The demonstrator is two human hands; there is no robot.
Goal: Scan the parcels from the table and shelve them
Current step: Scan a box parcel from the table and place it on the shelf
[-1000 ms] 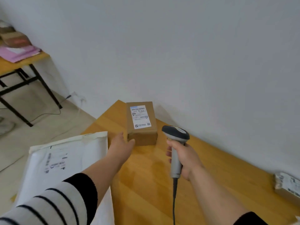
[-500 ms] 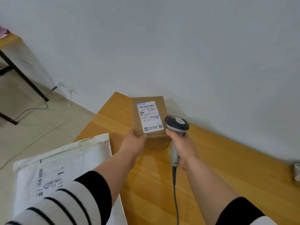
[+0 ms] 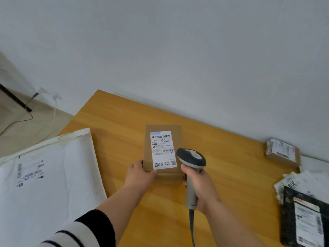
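Nearest, lower left: big white mailer [image 3: 48, 189] w/ printed label, overhanging table's left edge, its right edge running close along left forearm in striped sleeve [image 3: 80, 232]. Lower right: black poly parcel [image 3: 304, 218] w/ white label, cut off by frame edge, crumpled white packets [image 3: 299, 180] just behind it. Centre: right hand [image 3: 201, 186] wrapped round grey scanner [image 3: 191, 161] handle, cord dropping toward bottom of frame, scanner head dark, hovering just right of box label. Left hand [image 3: 140, 175] gripping near-left corner of brown cardboard box [image 3: 162, 150], thumb on top face, fingers hidden under/behind. Box near table [image 3: 222, 157] middle, label up w/ barcodes and QR; resting or lifted, can't tell. Bare wood strip btwn mailer and box, wider bare stretch right of scanner out to far-right small taped parcel [image 3: 282, 152] near wall edge. Far edge of table tight to grey wall [image 3: 178, 50]. Far left, past table corner: floor w/ cables [image 3: 26, 120] and a dark table leg [image 3: 15, 98].
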